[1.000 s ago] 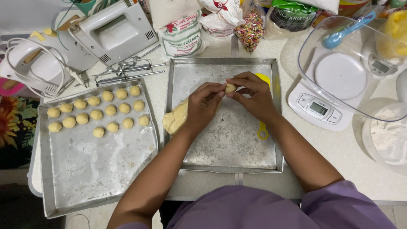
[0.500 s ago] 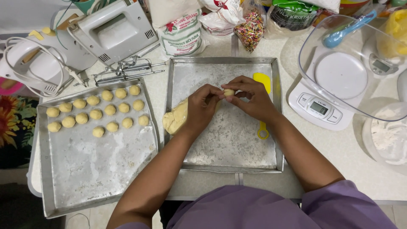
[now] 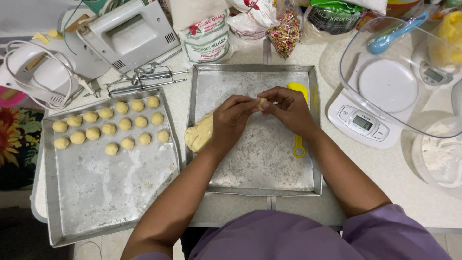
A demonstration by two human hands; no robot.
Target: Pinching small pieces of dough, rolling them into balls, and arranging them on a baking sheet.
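At the left edge of the pale speckled countertop, a white hand mixer is seen lying near the far side, with its metal beaters set just in front of it. Below these, a rectangular metal baking tray is placed; two and a half rows of small round yellow dough balls are lined up along its far edge, while its near half is dusted with flour.

A second floured metal tray is set just to the right of the first. A lump of pale yellow dough is rested against its left rim, partly covered by the left hand. The left hand and the right hand are brought together over the far half of this tray, and a small piece of yellow dough is pinched between the fingertips of both. A yellow plastic scraper is partly hidden beneath the right hand.

Towards the right edge, a white digital kitchen scale is seen, overlapped by a clear plastic bowl with a blue spoon inside. A bowl of white flour is placed at the far right.
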